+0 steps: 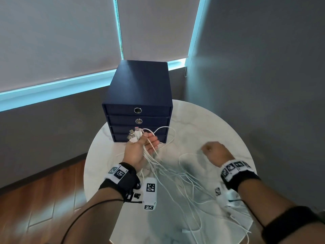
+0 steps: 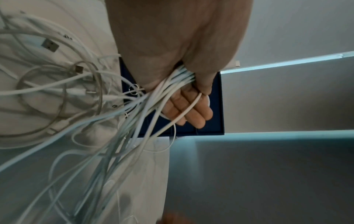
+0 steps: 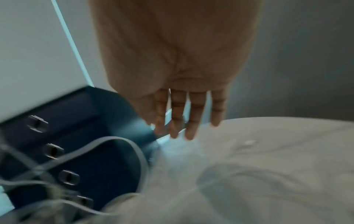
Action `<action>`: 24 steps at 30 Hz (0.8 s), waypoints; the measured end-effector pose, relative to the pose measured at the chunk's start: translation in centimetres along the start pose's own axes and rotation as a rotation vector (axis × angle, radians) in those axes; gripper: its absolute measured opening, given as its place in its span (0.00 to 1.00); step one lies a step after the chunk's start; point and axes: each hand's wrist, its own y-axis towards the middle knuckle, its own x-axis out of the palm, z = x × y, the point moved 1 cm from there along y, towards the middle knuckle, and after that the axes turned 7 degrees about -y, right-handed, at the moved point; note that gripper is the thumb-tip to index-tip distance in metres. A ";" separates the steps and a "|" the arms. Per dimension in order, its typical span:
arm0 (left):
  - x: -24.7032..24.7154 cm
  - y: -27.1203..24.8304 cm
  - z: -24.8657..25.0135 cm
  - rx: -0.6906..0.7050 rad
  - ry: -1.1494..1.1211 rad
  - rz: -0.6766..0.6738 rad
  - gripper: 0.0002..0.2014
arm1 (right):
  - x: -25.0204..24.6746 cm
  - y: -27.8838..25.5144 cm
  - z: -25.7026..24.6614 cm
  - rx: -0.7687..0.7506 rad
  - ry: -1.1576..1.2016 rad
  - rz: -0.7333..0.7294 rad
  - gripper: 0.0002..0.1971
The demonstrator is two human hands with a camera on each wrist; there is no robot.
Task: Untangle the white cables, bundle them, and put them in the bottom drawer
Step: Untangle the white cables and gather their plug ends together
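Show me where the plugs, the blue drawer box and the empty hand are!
plugs (image 1: 134,136): head view, on the white connector ends bunched above the left hand's thumb.
blue drawer box (image 1: 140,81): head view, on its dark top.
right hand (image 3: 178,63): right wrist view, on the bare palm.

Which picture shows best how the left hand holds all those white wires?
The left wrist view: the left hand shows its thumb pinching the white cables against the palm. The head view shows the plug ends sticking out above the hand. The right wrist view shows only blurred loops.

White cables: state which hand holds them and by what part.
The left hand grips the white cables near their connector ends, thumb pinning them against the palm. The right hand holds nothing.
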 end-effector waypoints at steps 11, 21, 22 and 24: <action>1.1 -0.3 0.6 0.055 0.106 -0.094 0.10 | 2.6 -2.5 -14.3 -0.415 0.463 -0.008 0.04; -1.5 1.1 1.6 -0.041 -0.149 0.051 0.11 | 2.3 -2.6 -7.3 -0.396 -0.043 -0.362 0.03; -1.6 1.1 1.5 -0.042 -0.146 0.054 0.11 | 2.3 -2.5 -6.0 -0.347 -0.067 -0.405 0.05; -1.9 1.1 1.1 -0.039 -0.143 0.061 0.11 | 2.5 -2.6 -4.0 -0.255 -0.153 -0.470 0.07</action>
